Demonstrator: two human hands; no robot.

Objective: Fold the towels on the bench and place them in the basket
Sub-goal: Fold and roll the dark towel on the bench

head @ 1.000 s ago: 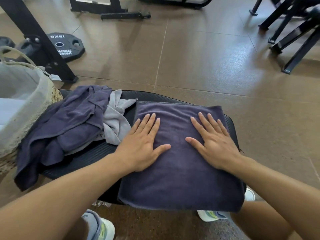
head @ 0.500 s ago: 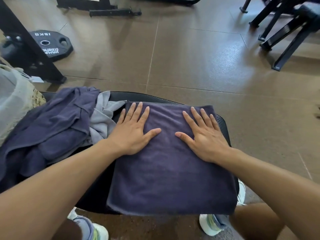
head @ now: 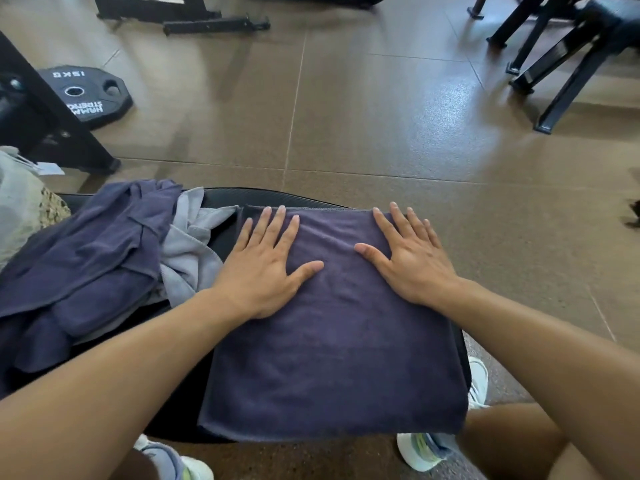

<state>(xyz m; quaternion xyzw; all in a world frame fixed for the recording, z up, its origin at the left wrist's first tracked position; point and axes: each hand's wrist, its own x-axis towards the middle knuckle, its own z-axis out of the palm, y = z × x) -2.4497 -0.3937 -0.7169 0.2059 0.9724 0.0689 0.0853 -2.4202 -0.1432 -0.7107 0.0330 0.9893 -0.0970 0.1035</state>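
I have the left hand (head: 263, 271) and right hand (head: 412, 261) pressed flat on the folded navy towel (head: 332, 341) lying on the bench (head: 277, 197), fingers straight and released, grasping nothing. To finish this step well, I judge both palms should sweep outward evenly to the far edge, keeping the layers aligned before the next fold. The basket (head: 24, 206) is cut off at the left edge, and the unfolded pile (head: 97, 261) hides how many towels remain.
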